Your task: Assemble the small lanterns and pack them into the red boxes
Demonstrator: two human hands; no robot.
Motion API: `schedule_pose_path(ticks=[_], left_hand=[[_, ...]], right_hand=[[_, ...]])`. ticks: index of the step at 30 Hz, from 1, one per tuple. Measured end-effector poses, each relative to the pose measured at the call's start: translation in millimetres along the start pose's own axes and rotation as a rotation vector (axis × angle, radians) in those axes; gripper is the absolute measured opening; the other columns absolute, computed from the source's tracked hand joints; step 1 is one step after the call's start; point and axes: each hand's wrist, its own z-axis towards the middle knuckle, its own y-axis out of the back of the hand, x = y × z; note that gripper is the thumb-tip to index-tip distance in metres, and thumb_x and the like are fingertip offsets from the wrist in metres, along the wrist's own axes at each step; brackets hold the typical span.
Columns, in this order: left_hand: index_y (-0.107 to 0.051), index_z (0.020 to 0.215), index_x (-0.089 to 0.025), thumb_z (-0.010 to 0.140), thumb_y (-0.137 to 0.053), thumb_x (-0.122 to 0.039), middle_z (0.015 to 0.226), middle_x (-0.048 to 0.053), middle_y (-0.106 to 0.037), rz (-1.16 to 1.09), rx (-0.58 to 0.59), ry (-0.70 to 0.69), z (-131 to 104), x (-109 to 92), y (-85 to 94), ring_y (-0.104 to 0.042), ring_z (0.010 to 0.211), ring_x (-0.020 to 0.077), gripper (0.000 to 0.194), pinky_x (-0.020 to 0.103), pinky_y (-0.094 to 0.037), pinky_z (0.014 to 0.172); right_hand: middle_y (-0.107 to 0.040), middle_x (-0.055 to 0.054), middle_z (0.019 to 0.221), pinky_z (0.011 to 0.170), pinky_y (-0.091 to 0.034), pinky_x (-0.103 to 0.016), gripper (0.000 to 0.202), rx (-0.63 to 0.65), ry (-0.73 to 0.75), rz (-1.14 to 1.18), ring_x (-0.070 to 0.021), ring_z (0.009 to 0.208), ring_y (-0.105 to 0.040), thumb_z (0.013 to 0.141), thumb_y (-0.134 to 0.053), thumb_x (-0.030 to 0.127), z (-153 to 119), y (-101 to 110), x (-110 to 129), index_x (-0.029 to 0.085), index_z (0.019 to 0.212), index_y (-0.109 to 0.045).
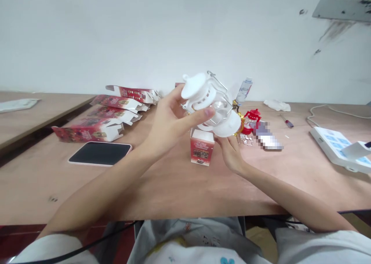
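Far to my left a pale flat packet point(17, 104) lies on the neighbouring table; nearer, on my wooden table point(179, 186), a row of flattened red-and-white cartons point(101, 117) fans out, and just in front of them a phone point(100, 154) rests face up with its screen dark. My left hand point(165, 126) is raised above the table, fingers and thumb closed around the upper part of the white lantern point(210, 105); the thumb presses across its clear middle, and the lantern is tilted, its cap toward the upper left, its wire handle sticking up behind. Below it a small red carton point(202, 147) stands upright on the table. My right hand point(232, 152) comes up from beneath, fingers cupped under the lantern's round white base and touching it; so both hands are clamped on the same lantern, held in the air well clear of the tabletop. Just right of it, a small red lantern point(252, 119) stands beside clear plastic bits; a bottle point(244, 90) leans behind; further right lie a crumpled white cloth point(276, 105), a screwdriver point(286, 121) and, near the edge, a white power strip point(337, 148) with its cable trailing back.
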Motion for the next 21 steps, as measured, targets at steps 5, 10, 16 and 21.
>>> schedule_pose_path(ticks=[5,10,16,21], left_hand=[[-0.060,0.098,-0.024,0.074,-0.076,-0.031,0.104,0.000,-0.065,0.099,-0.046,-0.045,-0.8,-2.1,0.8,-0.060,0.110,0.0244,0.030,0.041,-0.051,0.095],[-0.061,0.097,-0.025,0.073,-0.076,-0.030,0.105,0.001,-0.064,0.223,-0.095,-0.023,-1.2,-8.9,3.3,-0.058,0.111,0.0254,0.029,0.039,-0.051,0.092],[-0.062,0.095,-0.021,0.069,-0.077,-0.027,0.103,0.003,-0.064,0.323,-0.110,0.057,7.2,1.3,10.7,-0.059,0.106,0.0252,0.030,0.036,-0.054,0.084],[-0.065,0.093,-0.016,0.069,-0.076,-0.027,0.096,0.006,-0.067,0.298,0.003,0.160,12.9,1.7,16.5,-0.064,0.091,0.0233,0.029,0.036,-0.054,0.078]], right_hand=[[-0.057,0.002,0.059,0.072,-0.046,-0.029,0.032,-0.027,-0.081,0.130,-0.0155,0.070,-0.058,0.083,-0.055,0.037,6.4,-0.6,10.2,0.020,0.057,-0.056],[-0.069,0.000,0.078,0.086,-0.049,-0.038,0.009,-0.015,-0.055,0.118,-0.0199,0.085,-0.065,0.072,-0.068,0.030,6.6,-1.7,23.2,0.021,0.074,-0.065],[-0.065,-0.003,0.115,0.102,-0.042,-0.047,0.045,0.020,0.033,0.001,-0.0235,0.115,-0.057,0.064,-0.079,0.035,4.9,-0.3,28.2,0.027,0.104,-0.059],[-0.059,-0.004,0.125,0.103,-0.040,-0.049,0.055,0.107,0.010,-0.035,-0.0247,0.118,-0.054,0.065,-0.078,0.039,9.8,3.4,23.0,0.029,0.113,-0.052]])
